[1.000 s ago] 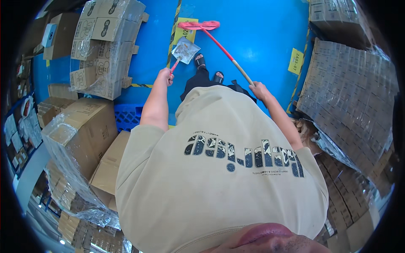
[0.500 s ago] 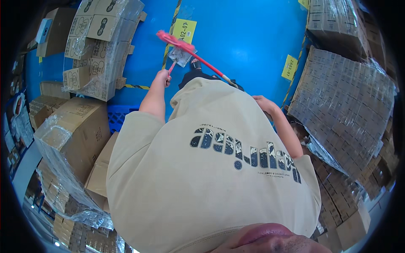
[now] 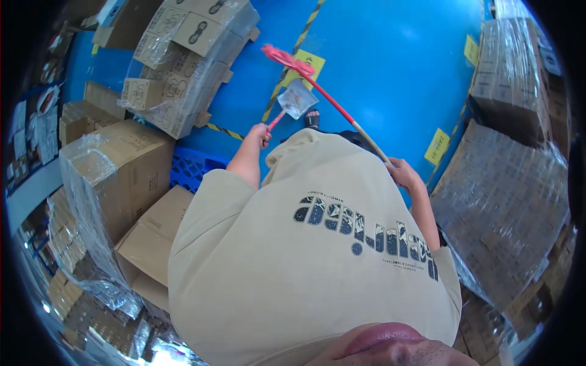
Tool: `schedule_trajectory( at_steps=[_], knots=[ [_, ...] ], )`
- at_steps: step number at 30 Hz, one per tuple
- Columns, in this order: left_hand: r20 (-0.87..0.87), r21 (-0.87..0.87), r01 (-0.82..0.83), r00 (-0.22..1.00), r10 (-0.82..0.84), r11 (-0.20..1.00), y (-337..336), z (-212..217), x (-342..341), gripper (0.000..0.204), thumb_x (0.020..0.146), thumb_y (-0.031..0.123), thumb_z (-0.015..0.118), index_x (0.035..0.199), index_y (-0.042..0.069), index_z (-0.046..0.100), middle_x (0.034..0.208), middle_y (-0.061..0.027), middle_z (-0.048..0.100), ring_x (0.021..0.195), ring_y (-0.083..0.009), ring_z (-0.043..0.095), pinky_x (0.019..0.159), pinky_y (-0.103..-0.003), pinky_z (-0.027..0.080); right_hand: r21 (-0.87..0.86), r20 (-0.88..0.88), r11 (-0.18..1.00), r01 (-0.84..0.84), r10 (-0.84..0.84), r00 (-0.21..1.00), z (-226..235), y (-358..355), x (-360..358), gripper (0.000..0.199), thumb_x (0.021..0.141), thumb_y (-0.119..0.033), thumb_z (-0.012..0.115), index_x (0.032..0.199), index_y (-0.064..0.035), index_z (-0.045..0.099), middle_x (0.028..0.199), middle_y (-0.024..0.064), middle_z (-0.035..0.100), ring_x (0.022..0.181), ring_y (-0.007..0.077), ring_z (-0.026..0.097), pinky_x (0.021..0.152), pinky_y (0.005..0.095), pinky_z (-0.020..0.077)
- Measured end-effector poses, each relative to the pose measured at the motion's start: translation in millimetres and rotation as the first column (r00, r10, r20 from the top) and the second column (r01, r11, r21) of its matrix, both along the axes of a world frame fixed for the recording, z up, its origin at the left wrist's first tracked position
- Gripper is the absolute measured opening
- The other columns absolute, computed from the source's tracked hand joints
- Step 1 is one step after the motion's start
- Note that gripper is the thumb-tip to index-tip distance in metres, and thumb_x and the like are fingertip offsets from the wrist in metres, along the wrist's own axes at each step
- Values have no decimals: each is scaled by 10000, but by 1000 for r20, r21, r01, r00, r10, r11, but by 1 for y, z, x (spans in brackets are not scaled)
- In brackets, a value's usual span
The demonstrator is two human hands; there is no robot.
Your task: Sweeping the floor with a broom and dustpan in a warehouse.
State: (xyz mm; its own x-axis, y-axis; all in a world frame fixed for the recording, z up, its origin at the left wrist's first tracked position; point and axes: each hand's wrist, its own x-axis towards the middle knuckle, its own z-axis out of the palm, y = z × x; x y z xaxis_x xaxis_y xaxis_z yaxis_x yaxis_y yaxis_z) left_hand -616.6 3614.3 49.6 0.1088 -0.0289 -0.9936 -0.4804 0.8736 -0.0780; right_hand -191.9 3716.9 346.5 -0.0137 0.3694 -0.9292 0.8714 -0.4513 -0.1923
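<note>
My left hand (image 3: pixel 261 135) is closed round the pink handle of a dustpan (image 3: pixel 297 99), a shallow greyish pan with a few bits of debris in it. The pan hangs low in front of me, near my sandalled foot (image 3: pixel 312 118). With its fingers wrapped round the upper end of a long stick, my right hand (image 3: pixel 403 174) holds a broom (image 3: pixel 337 105). Its handle is red lower down and wooden at the top. The pink-red bristle head lies beyond the pan, over a yellow floor label (image 3: pixel 310 61).
Stacks of wrapped cartons (image 3: pixel 189 67) on a pallet stand at the far left, with a blue plastic pallet (image 3: pixel 194 168) nearer. An open carton (image 3: pixel 155 232) sits close on my left. More wrapped cartons (image 3: pixel 500 207) line the right. Striped tape (image 3: pixel 308 27) marks the blue floor.
The view has shifted, so the surroundings appear further right and lower. My right hand now shows on the broom's upper end, and the pan's inside is seen more fully.
</note>
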Motion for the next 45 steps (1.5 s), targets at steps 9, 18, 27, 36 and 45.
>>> schedule_trajectory(
  at_steps=[9,18,27,36,45],
  knots=[
    [12,-22,-142,990,142,990,-55,28,-8,95,857,214,492,855,124,460,555,1,481,375,-75,347,393,-270,259,331,85,774,-539,545,834,-37,58,-59,307,861,-237,521,1085,-35,578,939,240,607,918,425,555,781,477,446],
    [-75,-80,-477,879,471,875,-113,39,25,100,869,228,470,829,137,460,565,6,472,406,-85,351,410,-267,274,403,-34,501,-766,844,535,-102,129,-157,283,855,-226,478,1035,-42,595,926,239,615,874,410,583,788,482,466],
    [-150,-52,-765,642,752,642,-130,89,76,102,872,213,458,818,127,465,565,1,469,423,-85,365,406,-251,273,245,-77,373,-895,927,366,-160,174,-252,308,850,-190,474,1134,-125,571,946,206,627,890,391,588,780,482,470],
    [-171,-42,-895,445,879,444,-162,77,114,93,805,198,510,790,119,464,545,0,465,405,-109,388,390,-279,297,328,90,78,-941,989,114,-186,226,-203,408,844,-224,458,1242,-167,528,1052,191,610,932,367,590,827,441,473],
    [-85,-64,-868,496,864,492,-200,54,98,93,806,208,504,823,127,460,547,11,453,411,-103,373,401,-273,283,326,180,327,-887,900,398,-137,252,-93,450,846,-332,489,1259,-154,516,873,219,643,653,322,640,596,401,518]
  ],
)
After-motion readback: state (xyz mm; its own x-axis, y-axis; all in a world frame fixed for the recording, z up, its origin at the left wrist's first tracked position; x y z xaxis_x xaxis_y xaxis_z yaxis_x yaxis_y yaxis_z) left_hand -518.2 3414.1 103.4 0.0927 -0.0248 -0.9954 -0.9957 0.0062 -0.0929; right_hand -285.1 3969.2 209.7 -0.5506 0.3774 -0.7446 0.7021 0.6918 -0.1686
